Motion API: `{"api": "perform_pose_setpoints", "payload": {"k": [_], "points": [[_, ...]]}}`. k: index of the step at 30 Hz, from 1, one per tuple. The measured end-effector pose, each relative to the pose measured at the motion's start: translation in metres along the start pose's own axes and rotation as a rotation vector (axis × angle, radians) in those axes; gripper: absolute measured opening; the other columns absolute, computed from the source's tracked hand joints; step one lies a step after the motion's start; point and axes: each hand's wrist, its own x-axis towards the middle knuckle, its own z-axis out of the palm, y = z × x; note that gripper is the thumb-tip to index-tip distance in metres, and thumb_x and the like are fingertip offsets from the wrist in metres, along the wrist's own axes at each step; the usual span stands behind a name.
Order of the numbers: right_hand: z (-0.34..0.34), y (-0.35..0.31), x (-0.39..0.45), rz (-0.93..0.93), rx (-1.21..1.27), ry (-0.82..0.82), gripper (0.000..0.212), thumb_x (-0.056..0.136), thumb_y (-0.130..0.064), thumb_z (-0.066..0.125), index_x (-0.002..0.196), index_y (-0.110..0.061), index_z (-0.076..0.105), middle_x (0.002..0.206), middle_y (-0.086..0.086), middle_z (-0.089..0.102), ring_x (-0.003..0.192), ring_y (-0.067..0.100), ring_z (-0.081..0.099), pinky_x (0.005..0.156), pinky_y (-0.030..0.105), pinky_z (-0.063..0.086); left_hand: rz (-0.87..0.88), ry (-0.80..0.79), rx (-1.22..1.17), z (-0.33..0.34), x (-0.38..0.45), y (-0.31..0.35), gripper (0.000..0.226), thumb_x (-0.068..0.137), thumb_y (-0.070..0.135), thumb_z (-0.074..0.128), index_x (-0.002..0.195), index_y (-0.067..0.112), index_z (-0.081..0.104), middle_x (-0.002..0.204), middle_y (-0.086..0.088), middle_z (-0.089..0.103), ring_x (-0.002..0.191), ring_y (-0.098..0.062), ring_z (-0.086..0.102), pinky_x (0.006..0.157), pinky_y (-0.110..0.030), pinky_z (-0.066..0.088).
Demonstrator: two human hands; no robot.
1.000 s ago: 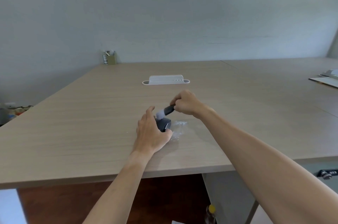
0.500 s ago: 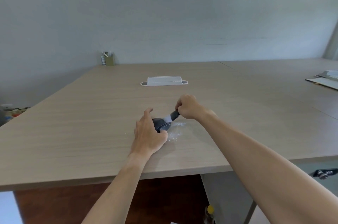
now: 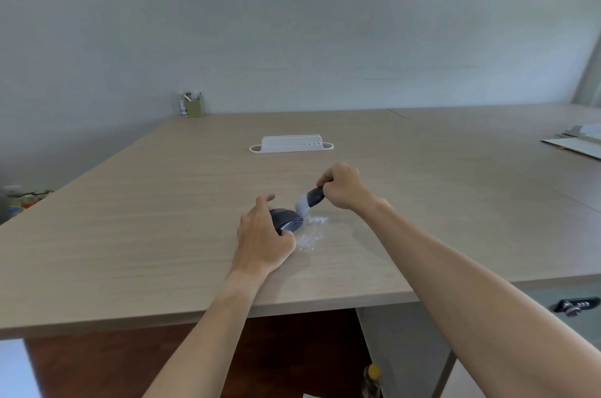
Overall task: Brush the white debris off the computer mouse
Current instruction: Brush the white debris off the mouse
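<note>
A pale wood tabletop [image 3: 136,235] holds a white tray-like stand [image 3: 291,144] farther back, a pen cup [image 3: 194,105] at the far left corner and papers [image 3: 575,142] cut off at the right edge. Near the front, the left hand [image 3: 263,240] is curled around the dark computer mouse [image 3: 287,221], covering its near side. The right hand [image 3: 344,187] is closed around a dark-handled brush [image 3: 310,200], bristles just above the mouse's right end. Half a second ago the brush sat lower, against the mouse. White debris [image 3: 313,228] lies on the tabletop just right of the mouse; whether any is on the mouse is hard to tell
</note>
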Motion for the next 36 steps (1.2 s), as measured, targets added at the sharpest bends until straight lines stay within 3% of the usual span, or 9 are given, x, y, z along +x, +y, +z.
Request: {"api": "perform_pose_setpoints", "payload": {"k": [2, 5, 9, 15, 18, 20, 26, 31, 36], "points": [[-0.002, 0.0, -0.002, 0.038, 0.136, -0.072, 0.034, 0.076, 0.009, 0.047, 0.092, -0.001, 0.075, 0.08, 0.008, 0.066, 0.077, 0.02, 0.056, 0.065, 0.027, 0.047, 0.008, 0.005, 0.001, 0.0, 0.001, 0.0, 0.067, 0.069, 0.013, 0.054, 0.134, 0.022, 0.041, 0.111, 0.004, 0.063, 0.112, -0.024, 0.049, 0.1, -0.037, 0.039], [0.0, 0.001, -0.009, 0.009, 0.071, -0.201, 0.036, 0.075, 0.01, 0.047, 0.095, -0.002, 0.074, 0.081, 0.007, 0.068, 0.076, 0.019, 0.06, 0.065, 0.026, 0.049, 0.008, 0.001, 0.001, -0.001, 0.001, -0.002, 0.054, 0.071, 0.016, 0.059, 0.124, 0.024, 0.049, 0.107, 0.006, 0.061, 0.109, -0.021, 0.05, 0.097, -0.038, 0.043], [0.002, 0.001, -0.006, -0.064, -0.014, 0.004, 0.04, 0.072, 0.01, 0.042, 0.094, 0.003, 0.074, 0.103, 0.017, 0.073, 0.102, 0.029, 0.064, 0.079, 0.032, 0.053, 0.034, 0.005, 0.054, 0.004, 0.003, -0.009, 0.037, 0.067, 0.033, 0.063, 0.103, 0.03, 0.057, 0.099, 0.01, 0.061, 0.102, -0.02, 0.054, 0.087, -0.029, 0.042], [0.001, -0.005, -0.014, -0.055, 0.143, -0.223, 0.043, 0.073, 0.012, 0.045, 0.099, -0.004, 0.075, 0.086, 0.001, 0.07, 0.08, 0.011, 0.06, 0.066, 0.017, 0.044, 0.022, -0.052, 0.104, 0.006, 0.004, -0.009, 0.036, 0.057, 0.035, 0.059, 0.092, 0.032, 0.054, 0.093, 0.007, 0.058, 0.099, -0.022, 0.05, 0.079, -0.021, 0.03], [0.005, 0.001, -0.011, -0.097, 0.029, -0.056, 0.045, 0.074, 0.014, 0.04, 0.1, 0.0, 0.074, 0.105, 0.014, 0.072, 0.102, 0.024, 0.063, 0.078, 0.023, 0.045, 0.029, -0.054, 0.096, 0.004, 0.003, -0.008, 0.04, 0.056, 0.031, 0.06, 0.096, 0.032, 0.057, 0.094, 0.006, 0.058, 0.1, -0.022, 0.049, 0.079, -0.021, 0.03], [0.003, 0.004, -0.008, -0.099, 0.041, 0.025, 0.045, 0.074, 0.015, 0.04, 0.1, 0.001, 0.073, 0.105, 0.015, 0.071, 0.101, 0.025, 0.063, 0.077, 0.023, 0.045, 0.038, -0.05, 0.093, 0.004, 0.003, -0.006, 0.035, 0.057, 0.032, 0.06, 0.092, 0.034, 0.055, 0.093, 0.006, 0.058, 0.099, -0.022, 0.049, 0.078, -0.021, 0.03], [0.0, 0.004, -0.014, -0.088, 0.206, -0.208, 0.042, 0.071, 0.013, 0.048, 0.098, -0.005, 0.075, 0.097, 0.005, 0.072, 0.092, 0.013, 0.062, 0.074, 0.019, 0.046, 0.039, -0.033, 0.078, 0.003, 0.0, -0.004, 0.037, 0.059, 0.03, 0.062, 0.096, 0.027, 0.058, 0.099, 0.004, 0.058, 0.102, -0.018, 0.047, 0.075, -0.014, 0.028], [0.002, 0.007, -0.01, -0.117, 0.086, 0.026, 0.044, 0.071, 0.014, 0.043, 0.096, -0.003, 0.075, 0.099, 0.01, 0.074, 0.096, 0.019, 0.064, 0.076, 0.022, 0.046, 0.056, -0.012, 0.066, 0.001, -0.001, 0.001, 0.033, 0.064, 0.027, 0.065, 0.095, 0.033, 0.054, 0.103, 0.004, 0.056, 0.108, -0.017, 0.046, 0.084, -0.02, 0.03], [-0.003, 0.005, -0.015, -0.024, 0.269, -0.261, 0.043, 0.07, 0.016, 0.048, 0.1, -0.002, 0.074, 0.099, 0.01, 0.071, 0.091, 0.018, 0.062, 0.074, 0.024, 0.051, 0.055, -0.01, 0.128, 0.006, 0.001, -0.006, 0.042, 0.063, 0.039, 0.061, 0.102, 0.024, 0.059, 0.105, 0.007, 0.057, 0.11, -0.017, 0.047, 0.084, -0.017, 0.028]]}}
